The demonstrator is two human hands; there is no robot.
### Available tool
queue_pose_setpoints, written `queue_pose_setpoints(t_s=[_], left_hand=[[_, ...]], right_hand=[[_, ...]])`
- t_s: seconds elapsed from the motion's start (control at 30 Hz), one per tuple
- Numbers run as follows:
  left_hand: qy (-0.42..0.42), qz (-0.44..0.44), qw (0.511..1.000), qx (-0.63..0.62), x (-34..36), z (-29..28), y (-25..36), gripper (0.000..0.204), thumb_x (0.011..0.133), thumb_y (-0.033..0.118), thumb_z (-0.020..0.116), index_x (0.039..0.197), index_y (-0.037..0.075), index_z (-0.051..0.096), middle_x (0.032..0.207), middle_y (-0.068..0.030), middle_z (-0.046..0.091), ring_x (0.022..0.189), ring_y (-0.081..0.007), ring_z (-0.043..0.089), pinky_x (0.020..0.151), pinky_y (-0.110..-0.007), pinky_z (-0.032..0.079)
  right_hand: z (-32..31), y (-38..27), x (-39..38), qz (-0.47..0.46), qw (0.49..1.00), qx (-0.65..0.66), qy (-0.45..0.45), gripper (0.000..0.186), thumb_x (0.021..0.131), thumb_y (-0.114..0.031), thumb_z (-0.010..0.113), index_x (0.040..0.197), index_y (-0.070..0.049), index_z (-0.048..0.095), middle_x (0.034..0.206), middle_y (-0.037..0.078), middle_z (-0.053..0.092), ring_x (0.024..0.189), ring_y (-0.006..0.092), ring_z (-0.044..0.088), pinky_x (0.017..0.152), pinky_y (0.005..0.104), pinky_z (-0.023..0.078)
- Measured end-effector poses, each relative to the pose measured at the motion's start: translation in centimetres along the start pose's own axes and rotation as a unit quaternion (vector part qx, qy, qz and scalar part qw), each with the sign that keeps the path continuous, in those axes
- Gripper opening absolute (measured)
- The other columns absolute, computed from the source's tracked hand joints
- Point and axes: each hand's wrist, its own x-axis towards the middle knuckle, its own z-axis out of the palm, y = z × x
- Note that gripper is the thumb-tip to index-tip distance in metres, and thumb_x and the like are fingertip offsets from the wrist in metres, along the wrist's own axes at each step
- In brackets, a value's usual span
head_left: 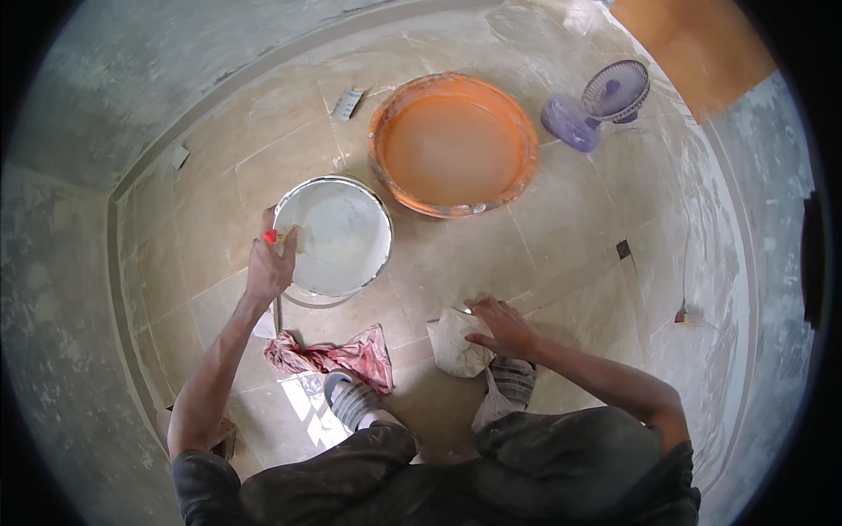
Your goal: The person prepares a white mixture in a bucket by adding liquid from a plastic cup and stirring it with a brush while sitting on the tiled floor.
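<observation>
My left hand (273, 266) is closed round a tool with a red-and-yellow handle (279, 237) at the left rim of a white bucket (387, 254). Pale, whitish liquid lies inside the bucket, and the tool's working end is hard to make out. Beside my right foot, a crumpled white bag (456, 351) stands on the floor. My right hand (504, 329) is on its upper right side, thumb and fingers bent around the bag's top. What is in the bag is hidden.
Beyond the bucket stands a wide orange basin (377, 162) of cloudy liquid. A purple fan (614, 92) is at the far right. Near my left foot lies a red-stained cloth (351, 355). A small brush-like thing (681, 316) lies right; plastered walls surround the tiled floor.
</observation>
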Motion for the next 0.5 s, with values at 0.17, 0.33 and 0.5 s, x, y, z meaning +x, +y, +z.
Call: queue_pose_setpoints(t_s=[0.17, 0.33, 0.5], left_hand=[[-0.010, -0.021, 0.999, 0.037, -0.4, 2.1, 2.8, 0.041, 0.096, 0.008, 0.054, 0.135, 0.006, 0.039, 0.093, -0.0309, 0.067, 0.085, -0.0488, 0.066, 0.069, -0.049, 0.051], [0.000, -0.056, 0.998, 0.022, -2.6, 2.8, 4.4, 0.046, 0.096, 0.005, 0.052, 0.139, 0.006, 0.035, 0.087, -0.0309, 0.066, 0.084, -0.0480, 0.067, 0.067, -0.049, 0.052], [0.046, 0.093, 0.984, 0.144, -4.5, 4.1, 5.9, 0.056, 0.093, 0.001, 0.052, 0.145, 0.004, 0.029, 0.130, -0.0254, 0.059, 0.091, -0.0461, 0.067, 0.073, -0.049, 0.058]], right_hand=[[3.6, 0.4, 0.9, -0.059, 0.979, 0.160, 0.108, 0.059, 0.087, -0.044, 0.069, 0.130, -0.004, 0.056, 0.127, 0.014, 0.056, 0.121, 0.0346, 0.051, 0.101, 0.0474, 0.041], [5.3, -1.8, 2.4, 0.020, 0.978, 0.140, 0.153, 0.052, 0.088, -0.041, 0.069, 0.125, -0.005, 0.060, 0.125, 0.011, 0.059, 0.120, 0.0313, 0.052, 0.100, 0.0438, 0.041], [6.1, -1.0, 2.7, -0.002, 0.969, 0.132, 0.210, 0.036, 0.085, -0.032, 0.071, 0.111, -0.007, 0.067, 0.108, 0.011, 0.062, 0.105, 0.0306, 0.057, 0.087, 0.0434, 0.044]])
